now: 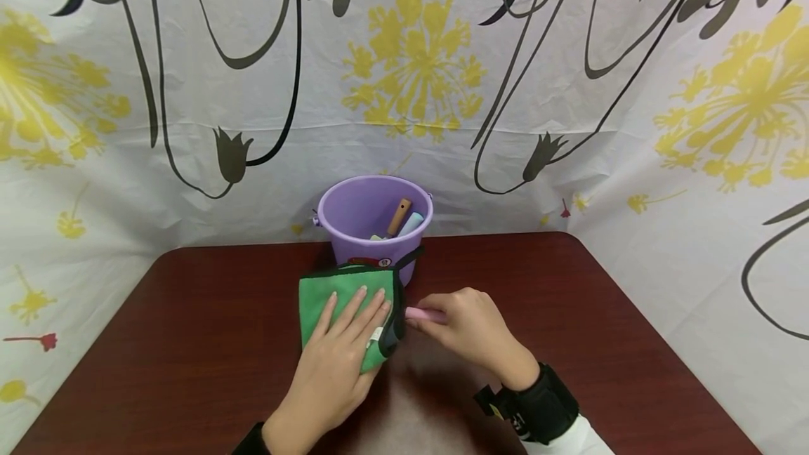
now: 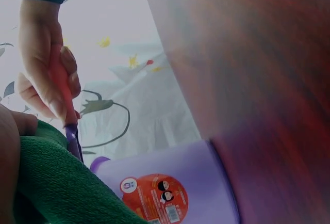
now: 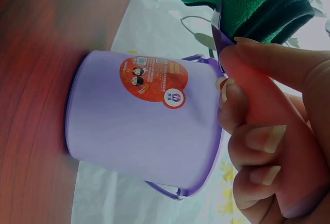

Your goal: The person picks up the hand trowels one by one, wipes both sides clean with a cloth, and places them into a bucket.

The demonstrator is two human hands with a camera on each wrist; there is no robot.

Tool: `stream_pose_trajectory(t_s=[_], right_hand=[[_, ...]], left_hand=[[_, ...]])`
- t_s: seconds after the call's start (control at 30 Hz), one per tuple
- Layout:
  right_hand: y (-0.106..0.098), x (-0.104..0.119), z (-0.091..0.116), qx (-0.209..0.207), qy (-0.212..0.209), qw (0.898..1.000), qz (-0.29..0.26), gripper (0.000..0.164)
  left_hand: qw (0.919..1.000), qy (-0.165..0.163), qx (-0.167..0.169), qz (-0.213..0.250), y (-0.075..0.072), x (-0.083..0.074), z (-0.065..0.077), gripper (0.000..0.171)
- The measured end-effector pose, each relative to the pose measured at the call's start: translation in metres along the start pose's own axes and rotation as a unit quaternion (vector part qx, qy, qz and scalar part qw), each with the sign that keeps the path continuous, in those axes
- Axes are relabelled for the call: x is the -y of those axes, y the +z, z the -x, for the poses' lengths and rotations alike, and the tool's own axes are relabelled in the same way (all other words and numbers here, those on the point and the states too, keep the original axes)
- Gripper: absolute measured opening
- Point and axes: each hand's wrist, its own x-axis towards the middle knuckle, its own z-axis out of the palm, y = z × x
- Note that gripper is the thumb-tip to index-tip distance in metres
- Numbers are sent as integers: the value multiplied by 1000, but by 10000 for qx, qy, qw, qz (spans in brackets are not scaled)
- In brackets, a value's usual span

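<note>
A folded green cloth with dark edging is held above the table by my left hand. The fingers lie straight across its top, and the thumb goes beneath it. My right hand grips the pink handle of a knife, fingers curled round it, at the cloth's right side. A short stretch of purple metallic blade shows between handle and cloth in the right wrist view; the rest is hidden in the green folds.
Just beyond the cloth stands a purple bucket at the table's back edge. A wooden handle and a light blue handle stick up inside it. Behind the dark red table hangs a white patterned curtain.
</note>
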Motion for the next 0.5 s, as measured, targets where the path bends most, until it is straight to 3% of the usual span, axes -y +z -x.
stream_pose_trajectory(t_s=[0.27, 0.5], right_hand=[[-3, 2, 0, 3, 91, 9999, 49, 17], [-7, 2, 0, 97, 280, 9996, -31, 17]], left_hand=[[9996, -266, 46, -127, -6, 10, -3, 76], [9965, -806, 58, 227, -14, 23, -6, 62]])
